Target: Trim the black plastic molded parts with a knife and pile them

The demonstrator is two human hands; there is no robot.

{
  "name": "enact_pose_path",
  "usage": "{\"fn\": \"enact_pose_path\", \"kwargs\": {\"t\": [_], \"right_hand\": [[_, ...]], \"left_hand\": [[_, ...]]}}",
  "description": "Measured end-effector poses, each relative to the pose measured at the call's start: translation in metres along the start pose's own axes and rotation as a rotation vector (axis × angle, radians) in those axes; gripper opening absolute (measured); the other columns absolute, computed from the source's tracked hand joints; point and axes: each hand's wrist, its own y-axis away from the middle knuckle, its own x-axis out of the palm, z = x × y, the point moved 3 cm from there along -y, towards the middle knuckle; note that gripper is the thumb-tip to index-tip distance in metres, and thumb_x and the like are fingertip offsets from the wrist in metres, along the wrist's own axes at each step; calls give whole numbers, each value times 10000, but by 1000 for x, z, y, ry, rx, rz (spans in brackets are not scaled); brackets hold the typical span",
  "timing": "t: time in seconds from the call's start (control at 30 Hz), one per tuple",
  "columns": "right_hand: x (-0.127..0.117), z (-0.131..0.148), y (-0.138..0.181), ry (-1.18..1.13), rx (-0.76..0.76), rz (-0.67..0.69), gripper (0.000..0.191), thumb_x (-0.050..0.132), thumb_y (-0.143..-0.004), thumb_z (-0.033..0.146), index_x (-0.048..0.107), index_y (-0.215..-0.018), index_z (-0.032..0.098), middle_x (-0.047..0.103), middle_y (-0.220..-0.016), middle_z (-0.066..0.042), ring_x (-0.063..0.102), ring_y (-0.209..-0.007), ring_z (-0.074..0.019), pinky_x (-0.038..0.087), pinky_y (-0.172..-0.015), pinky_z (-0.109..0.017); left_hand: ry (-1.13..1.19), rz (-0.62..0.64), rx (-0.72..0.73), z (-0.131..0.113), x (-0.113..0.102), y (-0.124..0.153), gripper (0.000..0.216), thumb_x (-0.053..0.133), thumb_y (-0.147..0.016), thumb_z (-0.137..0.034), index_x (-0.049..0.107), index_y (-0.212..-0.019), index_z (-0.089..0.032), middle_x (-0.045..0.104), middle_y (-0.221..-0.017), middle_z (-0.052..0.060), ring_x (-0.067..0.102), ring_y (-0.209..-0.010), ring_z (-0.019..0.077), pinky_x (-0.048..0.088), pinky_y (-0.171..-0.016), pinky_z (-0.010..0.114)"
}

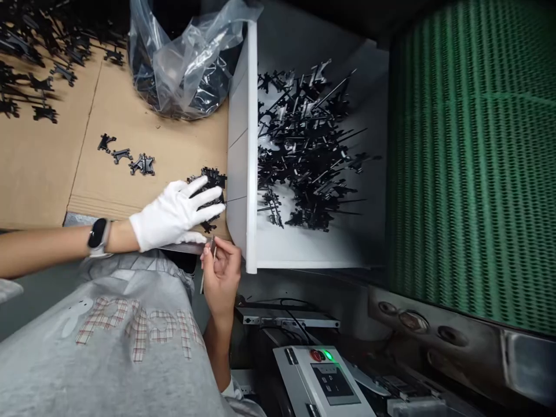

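Note:
My left hand (174,214), in a white glove, lies with fingers spread over a small pile of black plastic parts (212,176) at the right end of the cardboard. Those fingers are outstretched, not wrapped round any part. Just below it, at the table's front edge, my bare right hand (223,269) is closed in a pinch. It grips a slim, knife-like tool (213,244), its tip upward near my left thumb; most of the tool is hidden by the fingers. A few loose black parts (142,164) lie on the cardboard further left.
A clear plastic bag (182,69) with dark contents stands at the back. More black parts (41,81) are heaped at far left. Right of my hands, a white-walled bin (252,145) holds many black parts with thin stems. Beyond are a green conveyor belt (469,145) and control box (321,379).

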Motion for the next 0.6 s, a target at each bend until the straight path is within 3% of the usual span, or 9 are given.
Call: {"fn": "enact_pose_path", "kwargs": {"t": [0.13,0.37,0.47,0.6], "right_hand": [[-2,-5,0,29,-29,-13,187,629,-947,269,628,-1126,216,693,-1028,-81,718,-906,-166,626,-742,-296],[-5,-12,1,25,-31,11,181,628,-954,281,647,-1125,223,693,-1025,-77,709,-961,-179,626,-824,-338],[-3,-9,2,2,-29,28,193,619,-955,265,636,-1143,226,694,-1063,-84,713,-950,-169,627,-783,-311],[2,0,2,-103,1,98,216,592,-954,216,604,-1169,230,726,-990,-56,707,-790,-124,605,-664,-247]], "left_hand": [[47,-1,-181,-3,16,-30,836,671,-887,-593,439,-1556,-149,362,-1631,252,280,-1506,513,304,-1111,587],[58,-141,-269,11,20,-50,677,547,-938,-531,511,-1480,-128,474,-1544,219,345,-1452,478,303,-1068,577],[56,-161,-296,24,17,-57,662,545,-940,-507,510,-1474,-118,492,-1525,220,353,-1448,472,303,-1070,575],[35,-165,-348,33,14,-64,662,548,-952,-500,488,-1495,-126,477,-1543,221,334,-1466,483,295,-1089,587]]}}
